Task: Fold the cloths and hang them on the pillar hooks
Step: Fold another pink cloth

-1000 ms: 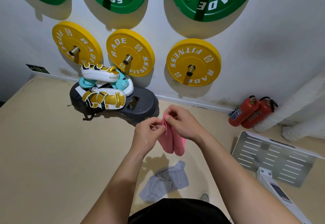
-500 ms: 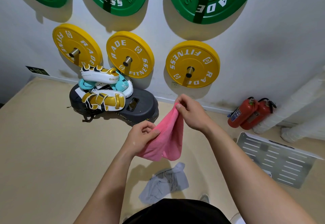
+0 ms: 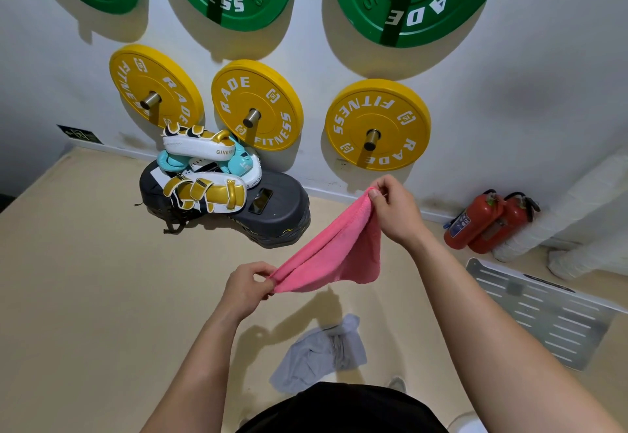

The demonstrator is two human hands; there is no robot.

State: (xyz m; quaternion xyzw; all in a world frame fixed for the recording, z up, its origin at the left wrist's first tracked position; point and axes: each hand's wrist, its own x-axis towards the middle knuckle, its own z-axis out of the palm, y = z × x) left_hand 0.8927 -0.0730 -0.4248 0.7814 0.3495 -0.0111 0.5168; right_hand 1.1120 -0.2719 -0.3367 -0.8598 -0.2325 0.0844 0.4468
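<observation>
Pink cloth (image 3: 339, 255) beneath RADE FITNESS plates (image 3: 390, 126)

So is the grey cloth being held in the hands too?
No, the grey cloth lies crumpled on the floor, while the left hand and right hand pinch only the pink cloth.

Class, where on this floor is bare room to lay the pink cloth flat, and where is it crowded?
Bare floor left of the left hand, short of the pad pile. Crowded right: extinguishers, metal panel; grey cloth underfoot.
</observation>
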